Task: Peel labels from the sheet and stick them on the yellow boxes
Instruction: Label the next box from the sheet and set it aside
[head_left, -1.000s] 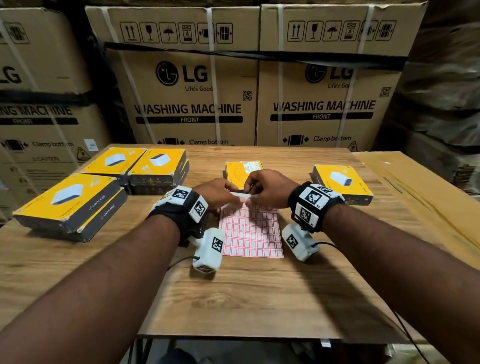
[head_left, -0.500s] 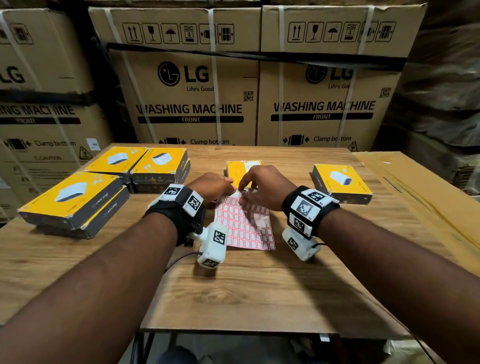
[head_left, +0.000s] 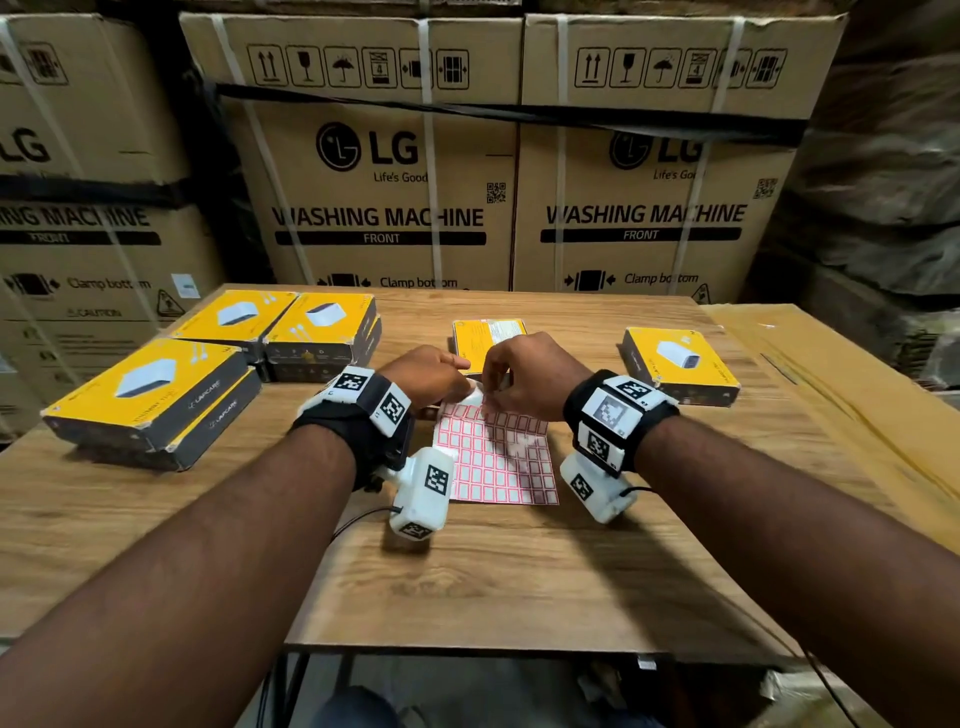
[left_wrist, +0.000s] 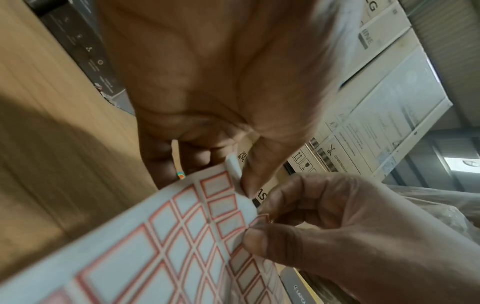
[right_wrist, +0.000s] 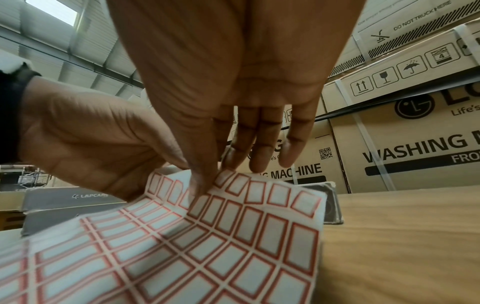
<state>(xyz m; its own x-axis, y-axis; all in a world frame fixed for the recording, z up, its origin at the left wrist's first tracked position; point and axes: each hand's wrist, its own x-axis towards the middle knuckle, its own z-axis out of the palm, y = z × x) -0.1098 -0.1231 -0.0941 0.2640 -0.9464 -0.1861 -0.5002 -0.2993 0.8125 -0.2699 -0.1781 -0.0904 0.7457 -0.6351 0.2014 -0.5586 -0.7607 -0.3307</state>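
Your label sheet (head_left: 498, 462) lies at the middle of the tabletop (head_left: 519, 571), its far edge lifted and curled between your hands. Your left hand (head_left: 423, 376) pinches the sheet's far left corner, and your right hand (head_left: 524, 379) has thumb and forefinger closed on one red-bordered label (left_wrist: 261, 219) at that far edge, the other three fingers (right_wrist: 267, 148) held straight and clear of the paper. There is one sheet, and yellow boxes in four spots round it: a stack of two (head_left: 150, 400) well to the sheet's left, a cluster (head_left: 291, 327) beyond that stack whose exact count you cannot make out, one box (head_left: 488, 335) just behind the sheet with its printed underside up, and one (head_left: 678, 364) off to the sheet's right. The head view gives you that whole spread but hides the pinch behind your knuckles. The left wrist view shows the label's corner coming up off the backing and your left thumb on the curled corner. The right wrist view shows the sheet bowed upward over the tabletop. Behind the tabletop stand large cartons (head_left: 389, 156) printed LG WASHING MACHINE.
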